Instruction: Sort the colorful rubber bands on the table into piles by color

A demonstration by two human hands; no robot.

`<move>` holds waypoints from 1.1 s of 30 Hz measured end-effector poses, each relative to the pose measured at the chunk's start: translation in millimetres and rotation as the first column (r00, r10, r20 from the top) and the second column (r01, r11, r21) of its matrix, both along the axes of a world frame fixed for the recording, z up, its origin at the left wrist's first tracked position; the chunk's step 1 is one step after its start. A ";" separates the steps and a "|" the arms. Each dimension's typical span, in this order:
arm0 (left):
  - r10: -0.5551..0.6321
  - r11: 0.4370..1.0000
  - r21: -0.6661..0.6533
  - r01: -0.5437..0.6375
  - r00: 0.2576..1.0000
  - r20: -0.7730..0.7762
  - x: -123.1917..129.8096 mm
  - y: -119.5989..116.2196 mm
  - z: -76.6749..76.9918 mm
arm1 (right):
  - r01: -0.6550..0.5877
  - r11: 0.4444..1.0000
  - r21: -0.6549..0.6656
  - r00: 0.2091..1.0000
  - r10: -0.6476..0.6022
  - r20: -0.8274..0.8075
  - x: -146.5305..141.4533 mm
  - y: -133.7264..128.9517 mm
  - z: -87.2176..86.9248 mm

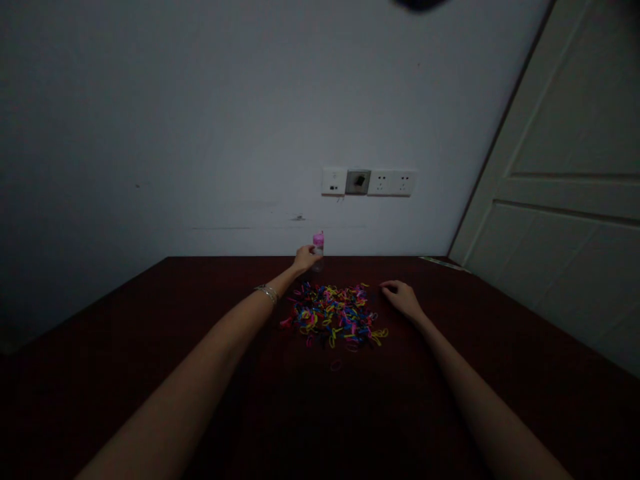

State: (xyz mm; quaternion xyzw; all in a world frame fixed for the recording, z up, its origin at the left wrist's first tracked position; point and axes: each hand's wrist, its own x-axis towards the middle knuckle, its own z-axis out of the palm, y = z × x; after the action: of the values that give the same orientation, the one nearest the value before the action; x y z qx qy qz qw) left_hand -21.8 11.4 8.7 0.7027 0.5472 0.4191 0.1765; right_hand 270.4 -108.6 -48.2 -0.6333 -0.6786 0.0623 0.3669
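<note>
My left hand [306,259] reaches to the far side of the table, its fingers wrapped round a small clear bottle with a pink top [319,239]. The bottle stands upright just behind a spread pile of small colourful rubber bands [333,310]. To the right of the pile, my right hand [403,298] rests low over the table. Its thumb and forefinger come together at the tips in a pinch; whatever they hold, if anything, is too small to make out. One loose pink band [335,365] lies on the near side of the pile.
The dark reddish-brown table [210,287] meets a pale wall at its back edge. Sockets and switches [369,182] are set in the wall above. A light panelled door [560,200] stands at the right. A thin pale strip [443,263] lies along the back right edge.
</note>
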 end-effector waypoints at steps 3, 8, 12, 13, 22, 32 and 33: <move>0.024 1.000 -0.017 -0.024 1.000 0.020 -7.3 0.9 -0.9 | -0.003 1.000 0.003 1.000 0.003 0.008 0.3 0.2 -0.3; 0.016 1.000 0.005 -0.016 1.000 0.011 -11.6 0.3 -6.9 | -0.002 1.000 0.000 1.000 0.002 0.012 0.2 -1.0 1.2; -0.004 1.000 0.013 0.004 1.000 0.000 -11.5 -2.9 -9.4 | -0.003 1.000 0.009 1.000 0.003 0.002 -0.5 -2.8 2.6; -0.011 1.000 0.008 0.011 1.000 -0.005 -11.6 -3.8 -9.7 | -0.003 1.000 0.010 1.000 0.003 -0.003 -0.6 -3.0 2.8; -0.004 1.000 -0.030 0.004 1.000 0.011 -12.7 -3.0 -15.6 | 0.015 1.000 -0.005 1.000 -0.015 0.006 0.2 -2.3 2.1; -0.033 0.998 -0.060 0.037 0.998 0.053 -13.2 -2.3 -16.2 | 0.007 1.000 -0.005 1.000 -0.007 0.026 -1.1 -3.5 3.7; -0.031 0.997 -0.064 0.033 0.999 0.042 -13.5 -1.5 -17.0 | 0.007 1.000 -0.005 1.000 -0.006 0.029 -1.2 -3.7 3.9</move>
State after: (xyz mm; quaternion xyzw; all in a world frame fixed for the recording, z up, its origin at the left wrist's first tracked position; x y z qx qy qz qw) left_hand -35.3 10.0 -8.2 0.6966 0.5455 0.4125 0.2171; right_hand 269.2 -112.3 -44.3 -0.6373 -0.6816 0.0537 0.3555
